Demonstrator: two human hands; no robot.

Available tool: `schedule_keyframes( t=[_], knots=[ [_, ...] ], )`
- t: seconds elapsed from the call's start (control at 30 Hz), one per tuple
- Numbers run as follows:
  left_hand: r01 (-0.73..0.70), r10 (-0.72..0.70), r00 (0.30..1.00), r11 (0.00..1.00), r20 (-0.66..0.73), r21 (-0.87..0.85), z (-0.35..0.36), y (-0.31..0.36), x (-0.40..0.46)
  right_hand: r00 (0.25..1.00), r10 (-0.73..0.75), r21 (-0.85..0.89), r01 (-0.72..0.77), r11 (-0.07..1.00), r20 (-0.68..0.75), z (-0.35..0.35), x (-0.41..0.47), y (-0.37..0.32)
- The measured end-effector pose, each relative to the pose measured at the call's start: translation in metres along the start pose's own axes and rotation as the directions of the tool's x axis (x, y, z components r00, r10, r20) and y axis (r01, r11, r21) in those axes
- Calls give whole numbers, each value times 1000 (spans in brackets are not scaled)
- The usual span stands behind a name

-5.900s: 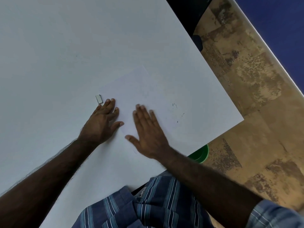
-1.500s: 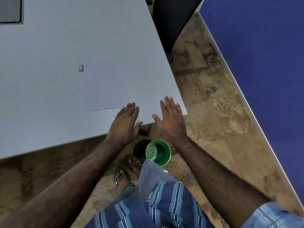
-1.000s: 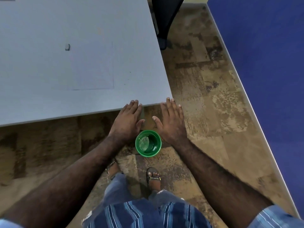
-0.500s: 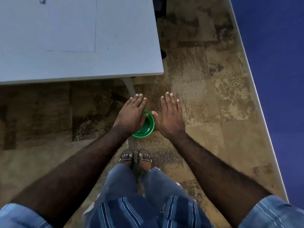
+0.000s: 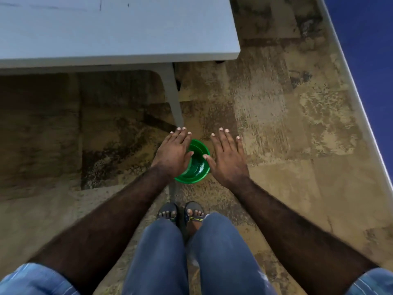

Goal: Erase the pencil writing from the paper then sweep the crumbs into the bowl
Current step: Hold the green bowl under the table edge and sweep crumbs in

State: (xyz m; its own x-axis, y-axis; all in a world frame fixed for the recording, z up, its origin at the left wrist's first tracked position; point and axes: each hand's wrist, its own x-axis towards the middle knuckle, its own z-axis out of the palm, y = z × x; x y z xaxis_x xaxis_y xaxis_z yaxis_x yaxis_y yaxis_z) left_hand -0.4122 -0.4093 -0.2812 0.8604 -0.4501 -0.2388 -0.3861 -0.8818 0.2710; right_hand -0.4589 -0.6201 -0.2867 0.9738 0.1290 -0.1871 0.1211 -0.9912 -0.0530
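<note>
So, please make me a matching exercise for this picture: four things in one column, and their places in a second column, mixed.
Things:
1. round green plastic bowl
2. white sheet of paper
3. left hand
4. pair of dark sandals

Places:
A. on the grey table, at the top edge of the picture
B. on the feet, below the bowl in the picture
C. on the brown floor, between the two hands
D. over the bowl's left rim, fingers spread

Pairs: 1-C, 2-A, 3-D, 4-B
</note>
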Motion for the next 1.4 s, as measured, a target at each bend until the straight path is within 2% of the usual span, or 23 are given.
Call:
schedule_keyframes(
  t=[0.27, 0.5, 0.57, 0.67, 0.8, 1.0, 1.2, 1.4],
  knots=[
    [58, -61, 997, 996, 39, 65, 119, -55, 31, 987, -23, -20, 27, 999, 159, 125, 36, 20],
    [107, -113, 991, 991, 68, 81, 192, -79, 47, 949, -7, 35, -5, 999, 316, 197, 57, 36],
    [170, -177, 977, 983, 116, 68, 209, -85, 49, 928, 37, 75, -69, 995, 372, 210, 60, 37],
    [341, -323, 919, 939, 227, -46, 225, -86, 50, 897, 57, 153, -137, 979, 439, 220, 63, 36],
    [490, -455, 867, 854, 205, -176, 233, -85, 53, 890, 81, 192, -185, 964, 448, 220, 63, 28],
    [602, -552, 798, 723, 240, -339, 216, -77, 60, 903, 115, 310, -259, 915, 415, 202, 63, 17],
    [597, -582, 797, 722, 160, -349, 168, -65, 33, 911, 138, 341, -281, 897, 387, 149, 43, 7],
    [581, -612, 787, 689, 82, -433, 81, -42, -19, 919, 130, 378, -278, 883, 373, 47, 10, -10]
  ],
)
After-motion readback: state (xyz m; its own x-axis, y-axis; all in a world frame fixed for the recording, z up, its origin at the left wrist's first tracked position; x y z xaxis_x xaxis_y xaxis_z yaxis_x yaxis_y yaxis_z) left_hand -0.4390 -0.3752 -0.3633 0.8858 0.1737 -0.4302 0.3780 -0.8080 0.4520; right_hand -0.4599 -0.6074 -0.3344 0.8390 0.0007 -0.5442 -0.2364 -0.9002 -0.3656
